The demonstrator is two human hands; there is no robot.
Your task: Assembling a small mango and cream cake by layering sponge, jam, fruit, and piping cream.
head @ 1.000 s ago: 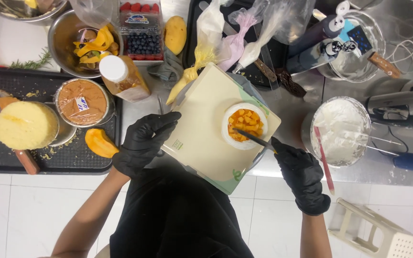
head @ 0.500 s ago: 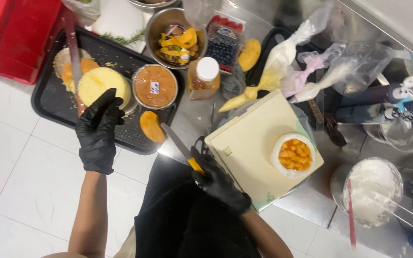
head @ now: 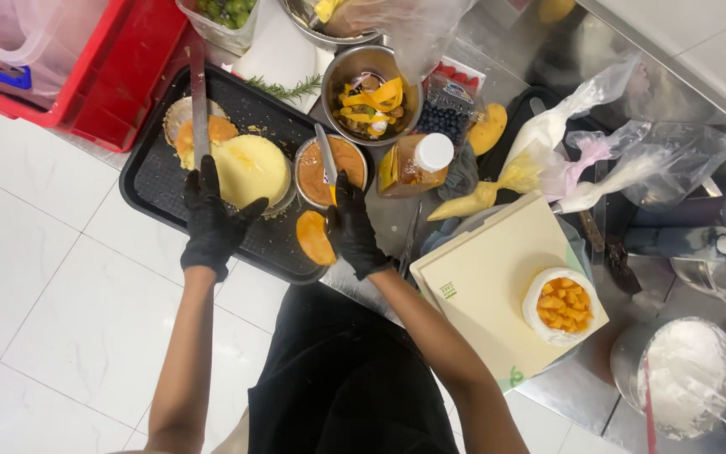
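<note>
My left hand (head: 214, 217), in a black glove, lies with its fingers spread against the near edge of a round yellow sponge cake (head: 251, 168) on a black tray (head: 155, 181). One fingertip reaches the end of a long knife (head: 199, 101) lying across the tray. My right hand (head: 352, 225), also gloved, grips a small knife (head: 325, 154) whose blade points over a round tin of brown filling (head: 342, 164). A mango half (head: 314, 238) lies at the tray's near edge between my two hands.
A cream cutting board (head: 489, 286) carries a small cake topped with mango cubes (head: 560, 308). Around it are a metal bowl of mango peels (head: 371, 88), a blueberry punnet (head: 445, 118), a bottle (head: 418, 160), piping bags (head: 548, 160), a bowl of white cream (head: 686, 374) and red crates (head: 86, 76).
My right hand left the cutting board and carried the small knife left to the tin of brown filling. My left hand went from the board to the sponge cake and stays there.
</note>
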